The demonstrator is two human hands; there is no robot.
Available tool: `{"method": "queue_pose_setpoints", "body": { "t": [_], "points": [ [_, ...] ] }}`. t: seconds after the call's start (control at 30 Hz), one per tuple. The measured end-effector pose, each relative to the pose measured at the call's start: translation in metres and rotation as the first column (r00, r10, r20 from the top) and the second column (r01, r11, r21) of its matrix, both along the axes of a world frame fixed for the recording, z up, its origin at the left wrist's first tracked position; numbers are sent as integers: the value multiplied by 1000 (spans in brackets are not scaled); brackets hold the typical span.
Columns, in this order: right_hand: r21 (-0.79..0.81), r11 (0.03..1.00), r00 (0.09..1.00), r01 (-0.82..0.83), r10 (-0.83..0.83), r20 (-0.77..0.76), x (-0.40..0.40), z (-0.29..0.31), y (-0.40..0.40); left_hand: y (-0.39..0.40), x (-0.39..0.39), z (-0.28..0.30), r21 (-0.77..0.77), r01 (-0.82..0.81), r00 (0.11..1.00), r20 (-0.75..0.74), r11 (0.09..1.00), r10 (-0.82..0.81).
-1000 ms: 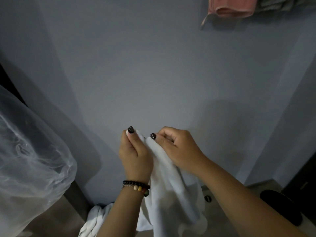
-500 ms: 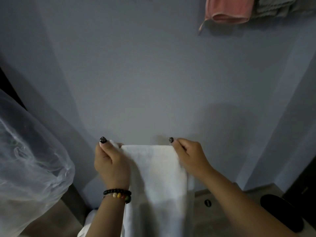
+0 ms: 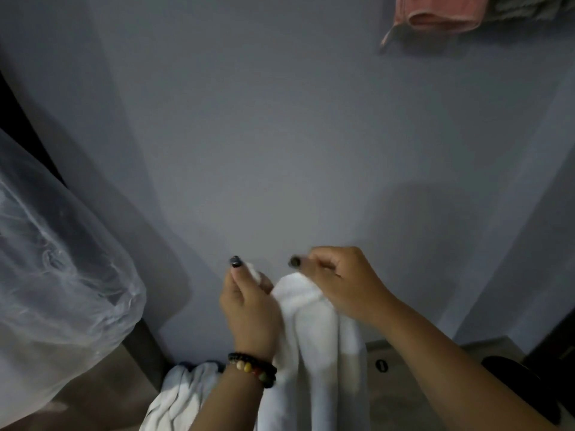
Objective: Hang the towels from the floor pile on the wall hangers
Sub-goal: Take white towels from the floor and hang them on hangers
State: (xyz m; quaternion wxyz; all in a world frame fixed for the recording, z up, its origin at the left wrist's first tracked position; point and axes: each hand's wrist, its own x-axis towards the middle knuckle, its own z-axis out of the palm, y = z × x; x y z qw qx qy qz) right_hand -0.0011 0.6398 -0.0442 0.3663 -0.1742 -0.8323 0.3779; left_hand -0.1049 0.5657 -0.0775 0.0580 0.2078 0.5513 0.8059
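A white towel (image 3: pixel 314 337) hangs down in front of the grey wall, bunched at its top edge. My left hand (image 3: pixel 249 309), with a bead bracelet on the wrist, pinches one top corner. My right hand (image 3: pixel 339 284) pinches the other, close beside it. More white towels (image 3: pixel 180 396) lie in a pile on the floor at the lower middle. High at the top right a pink towel (image 3: pixel 435 14) and a grey towel (image 3: pixel 529 7) hang on the wall; the hangers themselves are out of view.
A clear plastic bag (image 3: pixel 56 275) bulges in from the left. A dark round object (image 3: pixel 522 387) lies on the floor at the right, beside a dark door edge (image 3: pixel 557 343). A small black fitting (image 3: pixel 381 365) sits on the floor near the wall.
Half a second ago the hands held the towel's top edge stretched flat between them. Now they have come together and the edge is bunched.
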Motion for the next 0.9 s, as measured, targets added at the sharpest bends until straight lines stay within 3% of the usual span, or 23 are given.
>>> {"method": "queue_pose_setpoints", "body": {
  "t": [0.1,0.2,0.33,0.5,0.77,0.9],
  "points": [
    [-45,999,944,28,-12,330,29,-28,26,-2,-37,16,59,-115,941,325,992,90],
    [-174,964,926,201,-129,356,64,-56,45,-12,-59,26,124,-111,932,357,986,60],
    [-186,952,945,242,-188,269,66,-55,41,0,-23,14,84,94,990,100,992,-102],
    [-157,984,983,88,-60,171,41,-16,18,13,26,-4,-66,301,936,-171,951,-308],
    [-35,988,988,152,-152,8,35,12,-1,25,37,8,-196,92,870,-462,976,-175],
    [-92,989,993,116,-113,40,41,6,1,27,30,13,-163,32,889,-446,986,-102]
  ]
}}
